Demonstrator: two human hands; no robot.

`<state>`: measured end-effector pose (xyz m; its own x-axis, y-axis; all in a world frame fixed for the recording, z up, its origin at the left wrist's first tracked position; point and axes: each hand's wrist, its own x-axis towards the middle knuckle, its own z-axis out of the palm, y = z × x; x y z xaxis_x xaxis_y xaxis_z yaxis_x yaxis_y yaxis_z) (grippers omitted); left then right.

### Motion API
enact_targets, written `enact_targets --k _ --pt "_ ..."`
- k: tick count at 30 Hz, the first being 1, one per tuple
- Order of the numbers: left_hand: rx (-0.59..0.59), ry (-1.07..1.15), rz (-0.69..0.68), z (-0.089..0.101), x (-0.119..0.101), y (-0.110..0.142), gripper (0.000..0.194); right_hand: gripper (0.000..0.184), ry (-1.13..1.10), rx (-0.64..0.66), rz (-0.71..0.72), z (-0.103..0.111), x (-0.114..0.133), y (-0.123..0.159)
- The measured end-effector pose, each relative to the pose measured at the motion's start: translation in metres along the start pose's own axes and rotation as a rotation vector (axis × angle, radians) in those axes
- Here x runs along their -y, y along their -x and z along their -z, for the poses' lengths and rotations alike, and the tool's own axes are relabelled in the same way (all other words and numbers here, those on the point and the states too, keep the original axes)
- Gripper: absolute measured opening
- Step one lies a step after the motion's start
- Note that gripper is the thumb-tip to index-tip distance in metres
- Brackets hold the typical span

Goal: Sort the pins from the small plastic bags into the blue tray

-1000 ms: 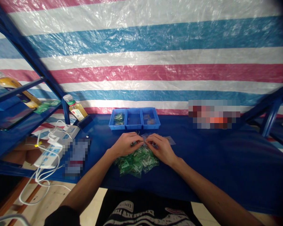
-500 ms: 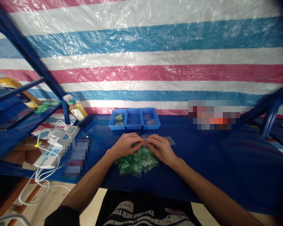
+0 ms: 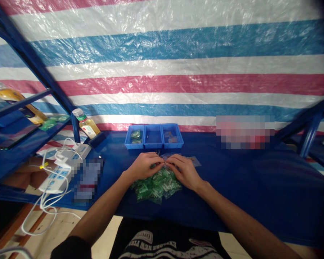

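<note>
My left hand (image 3: 143,166) and my right hand (image 3: 184,172) meet above the table, their fingertips pinching a small packet (image 3: 165,163) too small to make out clearly. Just below my hands lies a heap of small green plastic packets (image 3: 157,187), partly hidden by my palms. Clear plastic bags (image 3: 193,160) lie flat beyond my right fingers. Farther back stands a blue three-compartment tray (image 3: 153,136), with green packets (image 3: 136,135) in its left compartment and small flat items (image 3: 172,139) in its right one.
The blue-covered table (image 3: 232,180) stretches to the right. On the left are a white power strip (image 3: 54,178) with white cables, a blurred object (image 3: 86,180), and a bottle (image 3: 88,126). A blue metal shelf (image 3: 21,133) stands at the left, and a striped tarp hangs behind.
My hands stay together above the green heap. Only my fingers shift slightly around the small packet.
</note>
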<state>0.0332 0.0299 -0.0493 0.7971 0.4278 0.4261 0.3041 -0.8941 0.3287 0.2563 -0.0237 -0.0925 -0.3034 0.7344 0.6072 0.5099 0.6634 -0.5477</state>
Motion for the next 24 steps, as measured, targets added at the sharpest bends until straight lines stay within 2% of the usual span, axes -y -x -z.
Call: enact_targets --k 10,13,24 --pt "-0.012 0.006 0.001 -0.0009 0.0008 0.0 0.025 0.021 0.049 0.029 -0.03 -0.0012 -0.003 -0.0002" --pt "-0.023 0.028 0.01 -0.0014 0.0017 0.0001 0.023 0.013 0.024 0.015 -0.033 -0.0005 -0.0037 0.0005" --pt "-0.01 0.027 0.026 -0.0031 0.0031 0.001 0.02 0.014 -0.024 0.017 0.005 -0.0034 -0.0031 0.0008"
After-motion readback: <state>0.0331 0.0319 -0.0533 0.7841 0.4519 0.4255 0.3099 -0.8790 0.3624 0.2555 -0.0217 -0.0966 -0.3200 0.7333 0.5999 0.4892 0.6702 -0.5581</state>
